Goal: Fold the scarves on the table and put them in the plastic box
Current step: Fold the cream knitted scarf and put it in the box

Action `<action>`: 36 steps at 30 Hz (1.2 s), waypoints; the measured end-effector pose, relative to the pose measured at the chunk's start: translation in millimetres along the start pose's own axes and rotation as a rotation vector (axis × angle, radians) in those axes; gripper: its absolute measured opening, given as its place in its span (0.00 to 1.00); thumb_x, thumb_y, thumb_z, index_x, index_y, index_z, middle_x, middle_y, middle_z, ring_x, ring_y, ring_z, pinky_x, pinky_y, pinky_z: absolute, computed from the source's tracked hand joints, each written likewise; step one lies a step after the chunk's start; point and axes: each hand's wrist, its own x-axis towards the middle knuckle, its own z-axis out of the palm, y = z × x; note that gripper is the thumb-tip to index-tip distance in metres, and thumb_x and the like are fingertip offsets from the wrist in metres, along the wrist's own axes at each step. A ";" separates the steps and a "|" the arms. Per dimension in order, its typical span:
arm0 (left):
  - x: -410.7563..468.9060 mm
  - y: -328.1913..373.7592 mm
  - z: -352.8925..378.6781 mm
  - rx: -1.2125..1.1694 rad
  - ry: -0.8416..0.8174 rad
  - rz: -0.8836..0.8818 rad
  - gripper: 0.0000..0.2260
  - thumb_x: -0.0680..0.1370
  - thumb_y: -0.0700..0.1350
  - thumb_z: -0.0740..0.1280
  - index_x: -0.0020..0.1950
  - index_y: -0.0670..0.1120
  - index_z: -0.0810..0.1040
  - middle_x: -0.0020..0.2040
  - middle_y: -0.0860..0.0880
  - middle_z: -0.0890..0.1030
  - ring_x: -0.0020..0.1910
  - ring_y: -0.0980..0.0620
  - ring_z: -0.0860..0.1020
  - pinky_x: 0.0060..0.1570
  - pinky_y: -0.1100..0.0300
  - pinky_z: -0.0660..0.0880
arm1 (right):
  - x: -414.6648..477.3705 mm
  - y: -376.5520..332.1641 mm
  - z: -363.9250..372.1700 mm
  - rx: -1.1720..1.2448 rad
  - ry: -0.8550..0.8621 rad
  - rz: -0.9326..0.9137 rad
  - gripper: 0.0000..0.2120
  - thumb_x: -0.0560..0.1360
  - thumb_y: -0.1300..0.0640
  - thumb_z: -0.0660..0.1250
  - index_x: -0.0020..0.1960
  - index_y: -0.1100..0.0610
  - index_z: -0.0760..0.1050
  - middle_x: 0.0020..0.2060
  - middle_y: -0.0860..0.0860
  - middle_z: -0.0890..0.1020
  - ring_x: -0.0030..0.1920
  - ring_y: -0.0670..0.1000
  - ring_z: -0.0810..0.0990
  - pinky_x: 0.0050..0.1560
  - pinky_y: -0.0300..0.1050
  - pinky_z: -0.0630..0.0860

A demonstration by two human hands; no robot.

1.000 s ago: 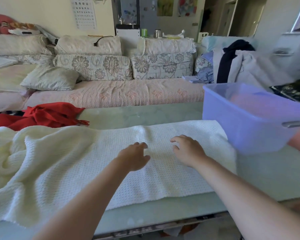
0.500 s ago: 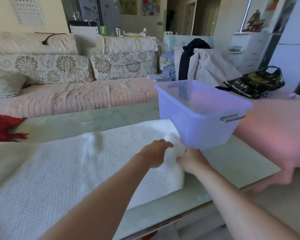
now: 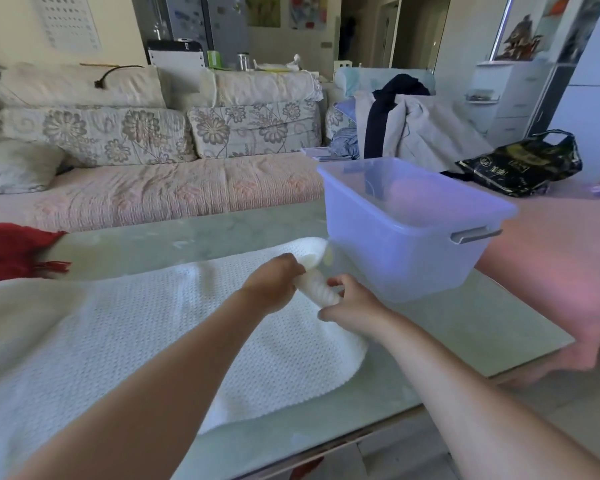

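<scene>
Fingers (image 3: 336, 281) of my right hand (image 3: 352, 303) and of my left hand (image 3: 274, 284) were curled round the bunched end of the white scarf (image 3: 153, 341), held just beside the box (image 3: 406, 244). Its remaining length lay spread across the table (image 3: 465, 327). A red scarf (image 3: 11, 251) sat at the table's left, well apart from the box.

Soft daylight; wide-angle warp; mild blur

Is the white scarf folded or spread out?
Mostly spread: white scarf lies flat on the table; only its end near the plastic box is bunched between left hand and right hand.
</scene>
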 end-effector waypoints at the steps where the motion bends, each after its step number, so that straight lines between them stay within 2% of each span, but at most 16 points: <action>1: -7.4 -9.1 -7.3 -0.011 0.045 -0.010 0.11 0.77 0.39 0.62 0.53 0.47 0.83 0.51 0.48 0.78 0.50 0.46 0.78 0.51 0.49 0.76 | -1.4 -7.9 2.7 -0.022 -0.014 -0.029 0.31 0.67 0.52 0.74 0.68 0.47 0.69 0.59 0.47 0.76 0.59 0.50 0.77 0.57 0.46 0.75; 3: -23.9 -28.0 -25.0 -0.028 0.127 -0.032 0.12 0.75 0.37 0.64 0.54 0.48 0.83 0.52 0.48 0.78 0.50 0.46 0.79 0.50 0.51 0.77 | -5.2 -28.9 8.6 -0.032 -0.017 -0.119 0.22 0.68 0.53 0.75 0.61 0.50 0.77 0.54 0.48 0.81 0.54 0.50 0.80 0.57 0.48 0.77; 5: -43.5 -47.9 -46.4 -0.042 0.206 -0.046 0.15 0.75 0.35 0.66 0.58 0.47 0.82 0.55 0.48 0.79 0.52 0.48 0.79 0.52 0.56 0.75 | -14.0 -55.8 17.4 0.028 -0.051 -0.212 0.15 0.70 0.55 0.75 0.56 0.54 0.79 0.50 0.50 0.83 0.51 0.51 0.81 0.51 0.44 0.76; 8: -81.5 -80.8 -77.1 -0.033 0.238 -0.084 0.18 0.74 0.34 0.66 0.62 0.49 0.81 0.58 0.51 0.79 0.55 0.50 0.78 0.54 0.59 0.73 | -28.1 -97.0 41.6 0.104 -0.171 -0.323 0.15 0.71 0.57 0.75 0.58 0.54 0.79 0.52 0.51 0.83 0.52 0.50 0.81 0.49 0.41 0.75; 10: -111.5 -107.3 -91.5 0.007 0.182 -0.165 0.19 0.76 0.36 0.66 0.62 0.53 0.80 0.58 0.55 0.78 0.55 0.53 0.76 0.52 0.60 0.72 | -34.6 -118.5 66.3 0.100 -0.281 -0.377 0.16 0.71 0.56 0.75 0.58 0.52 0.79 0.51 0.49 0.83 0.51 0.48 0.81 0.52 0.44 0.76; 12: -143.2 -132.6 -101.7 0.022 0.110 -0.257 0.20 0.76 0.36 0.65 0.62 0.57 0.80 0.59 0.56 0.77 0.57 0.53 0.76 0.55 0.59 0.72 | -38.4 -134.3 93.5 0.093 -0.433 -0.416 0.13 0.72 0.55 0.74 0.57 0.52 0.80 0.49 0.51 0.82 0.49 0.46 0.79 0.54 0.46 0.76; 15: -192.7 -165.6 -110.6 0.063 -0.156 -0.446 0.26 0.76 0.33 0.58 0.63 0.60 0.78 0.64 0.55 0.76 0.63 0.51 0.75 0.63 0.56 0.71 | -41.4 -151.5 126.1 0.086 -0.694 -0.367 0.12 0.77 0.54 0.69 0.59 0.43 0.78 0.53 0.49 0.85 0.47 0.45 0.81 0.52 0.44 0.74; 16: -207.9 -173.2 -111.0 0.081 -0.247 -0.508 0.29 0.75 0.31 0.55 0.63 0.62 0.77 0.68 0.54 0.73 0.65 0.52 0.72 0.64 0.57 0.69 | -38.4 -153.6 134.8 0.046 -0.709 -0.358 0.13 0.78 0.54 0.68 0.61 0.43 0.78 0.54 0.47 0.85 0.46 0.45 0.82 0.50 0.42 0.74; 18: -228.5 -181.3 -107.4 0.051 -0.311 -0.559 0.31 0.74 0.30 0.53 0.60 0.63 0.79 0.71 0.54 0.70 0.66 0.53 0.70 0.64 0.61 0.67 | -28.2 -153.1 148.4 -0.027 -0.587 -0.377 0.13 0.78 0.54 0.68 0.62 0.47 0.79 0.50 0.45 0.86 0.43 0.45 0.83 0.49 0.41 0.77; 20: -233.0 -181.9 -104.6 -0.001 -0.206 -0.588 0.28 0.75 0.31 0.54 0.58 0.61 0.80 0.67 0.53 0.72 0.60 0.53 0.72 0.58 0.63 0.67 | -10.6 -150.3 158.9 -0.072 -0.406 -0.391 0.13 0.78 0.56 0.67 0.61 0.49 0.81 0.46 0.42 0.84 0.43 0.42 0.82 0.55 0.45 0.80; 22: -222.8 -180.6 -102.7 0.012 -0.063 -0.606 0.24 0.76 0.33 0.55 0.57 0.58 0.80 0.64 0.51 0.75 0.53 0.53 0.73 0.51 0.62 0.68 | 5.5 -149.0 162.3 -0.124 -0.252 -0.395 0.13 0.78 0.58 0.65 0.58 0.49 0.82 0.49 0.40 0.83 0.51 0.41 0.81 0.63 0.43 0.75; 23: -215.6 -180.5 -101.4 0.026 0.003 -0.599 0.22 0.77 0.34 0.56 0.57 0.57 0.81 0.63 0.51 0.75 0.52 0.53 0.73 0.50 0.61 0.68 | 12.3 -149.0 162.6 -0.155 -0.193 -0.396 0.13 0.78 0.58 0.64 0.58 0.48 0.82 0.53 0.41 0.83 0.56 0.42 0.80 0.64 0.42 0.73; 27: -181.8 -182.7 -89.5 -0.002 0.141 -0.534 0.16 0.77 0.38 0.59 0.56 0.56 0.81 0.65 0.52 0.74 0.61 0.51 0.73 0.59 0.55 0.72 | 38.9 -151.6 165.9 -0.292 -0.041 -0.413 0.17 0.75 0.58 0.61 0.58 0.46 0.81 0.61 0.46 0.80 0.63 0.50 0.78 0.65 0.46 0.72; 31: -152.6 -197.3 -70.2 -0.022 0.097 -0.508 0.16 0.80 0.41 0.60 0.64 0.55 0.79 0.73 0.51 0.66 0.71 0.50 0.65 0.68 0.53 0.66 | 67.1 -154.6 172.3 -0.487 0.089 -0.556 0.18 0.75 0.58 0.63 0.63 0.48 0.78 0.66 0.47 0.76 0.68 0.51 0.72 0.68 0.48 0.68; 33: -146.4 -209.7 -63.4 -0.022 0.077 -0.500 0.18 0.80 0.40 0.61 0.68 0.53 0.77 0.74 0.50 0.67 0.71 0.50 0.66 0.69 0.56 0.64 | 80.9 -154.8 174.3 -0.530 0.103 -0.573 0.20 0.77 0.56 0.62 0.69 0.49 0.74 0.71 0.47 0.73 0.72 0.50 0.68 0.70 0.48 0.64; 36: -147.5 -225.9 -69.6 -0.012 0.181 -0.527 0.26 0.76 0.31 0.57 0.71 0.48 0.73 0.68 0.46 0.72 0.66 0.46 0.72 0.64 0.57 0.68 | 98.3 -155.2 180.0 -0.612 0.073 -0.558 0.23 0.81 0.52 0.59 0.76 0.50 0.65 0.76 0.47 0.66 0.77 0.50 0.61 0.73 0.49 0.59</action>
